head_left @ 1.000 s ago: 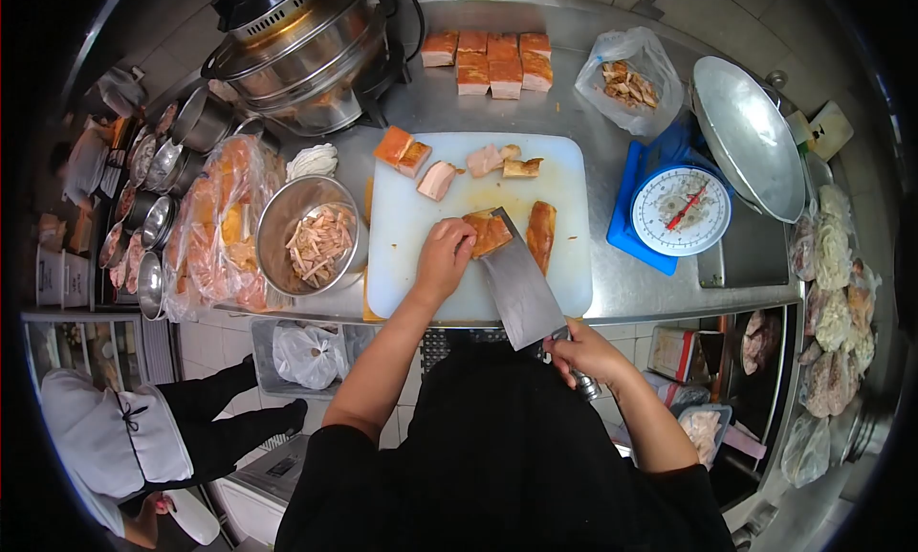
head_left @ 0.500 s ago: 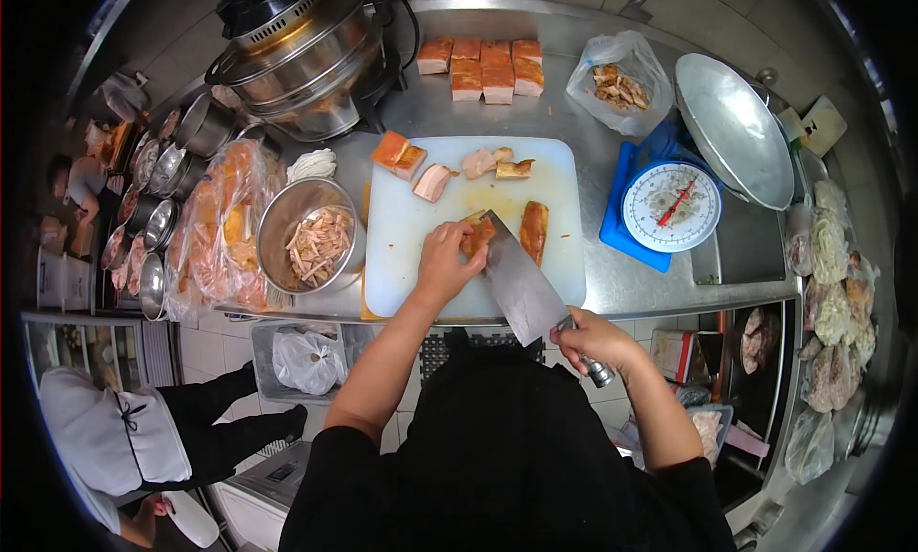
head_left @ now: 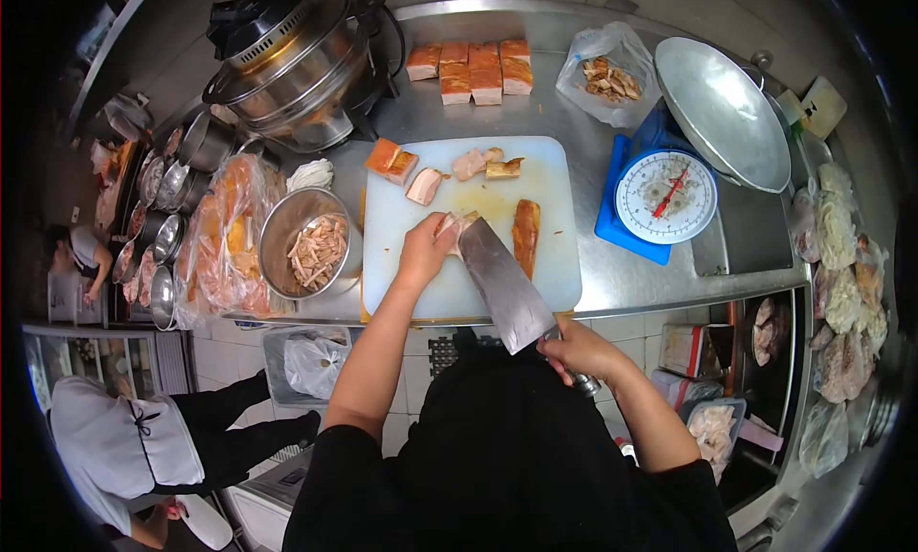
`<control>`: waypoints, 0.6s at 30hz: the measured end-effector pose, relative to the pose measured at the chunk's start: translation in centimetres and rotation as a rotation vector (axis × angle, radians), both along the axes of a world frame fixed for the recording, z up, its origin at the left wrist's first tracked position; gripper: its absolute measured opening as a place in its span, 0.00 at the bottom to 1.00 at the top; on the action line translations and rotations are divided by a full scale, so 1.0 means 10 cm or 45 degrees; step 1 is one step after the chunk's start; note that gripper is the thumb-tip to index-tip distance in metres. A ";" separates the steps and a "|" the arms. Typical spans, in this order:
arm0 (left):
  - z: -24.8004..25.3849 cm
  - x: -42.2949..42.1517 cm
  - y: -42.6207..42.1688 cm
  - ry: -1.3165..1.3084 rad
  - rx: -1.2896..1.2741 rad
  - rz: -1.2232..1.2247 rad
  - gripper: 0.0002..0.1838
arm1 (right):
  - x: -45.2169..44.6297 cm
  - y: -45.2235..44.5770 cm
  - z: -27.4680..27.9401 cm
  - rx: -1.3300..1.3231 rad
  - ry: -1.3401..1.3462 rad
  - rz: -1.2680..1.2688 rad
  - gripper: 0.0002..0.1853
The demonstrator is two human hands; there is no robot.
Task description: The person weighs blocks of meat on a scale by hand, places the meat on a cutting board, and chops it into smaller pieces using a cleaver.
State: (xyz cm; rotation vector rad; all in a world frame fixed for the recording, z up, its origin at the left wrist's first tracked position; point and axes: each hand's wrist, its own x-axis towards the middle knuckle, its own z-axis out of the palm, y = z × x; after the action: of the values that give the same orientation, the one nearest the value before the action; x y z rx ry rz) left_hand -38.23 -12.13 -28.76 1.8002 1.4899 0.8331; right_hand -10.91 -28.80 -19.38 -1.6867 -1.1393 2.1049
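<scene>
My left hand [head_left: 426, 251] is closed on a piece of meat [head_left: 461, 225] on the white cutting board [head_left: 402, 289]. Wrapped round the handle of a wide cleaver [head_left: 509, 289], my right hand [head_left: 581, 349] is at the board's front edge. The blade's far end touches or nearly touches the held piece, which my fingers partly hide. To the right of the blade lies a long brown-skinned strip [head_left: 526, 238]. Farther back on the board are a browned block [head_left: 390, 160], a pale chunk [head_left: 425, 186] and smaller pieces [head_left: 503, 168].
A metal pot of meat strips [head_left: 352, 255] and a bag of meat [head_left: 225, 236] stand left. Behind are a round cooker [head_left: 287, 83], meat blocks [head_left: 486, 74] and an open plastic bag [head_left: 574, 83]. A blue scale [head_left: 622, 227] is right. Two people are at the left.
The held piece has been turned so that its brown skin no longer faces up. My left hand and the cleaver have shifted slightly left, and the whole view has shifted a little.
</scene>
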 end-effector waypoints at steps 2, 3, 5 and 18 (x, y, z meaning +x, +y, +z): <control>-0.09 -0.04 0.02 -0.251 -0.174 0.102 0.14 | 0.05 -0.03 0.01 0.004 -0.017 0.055 0.22; -0.09 -0.05 0.02 -0.248 -0.161 0.103 0.14 | 0.07 -0.05 0.04 0.023 0.005 0.033 0.17; -0.10 -0.06 -0.03 -0.280 -0.180 0.069 0.13 | 0.09 -0.07 0.08 0.055 0.027 0.024 0.13; -0.04 -0.04 -0.18 -0.161 0.005 0.036 0.10 | -0.06 0.13 0.00 0.068 0.153 -0.131 0.12</control>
State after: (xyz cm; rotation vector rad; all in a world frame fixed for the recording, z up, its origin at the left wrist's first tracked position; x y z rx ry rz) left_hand -38.66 -13.93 -29.12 1.6998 1.4361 0.9462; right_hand -11.52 -27.54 -19.37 -1.5390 -1.0414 2.0639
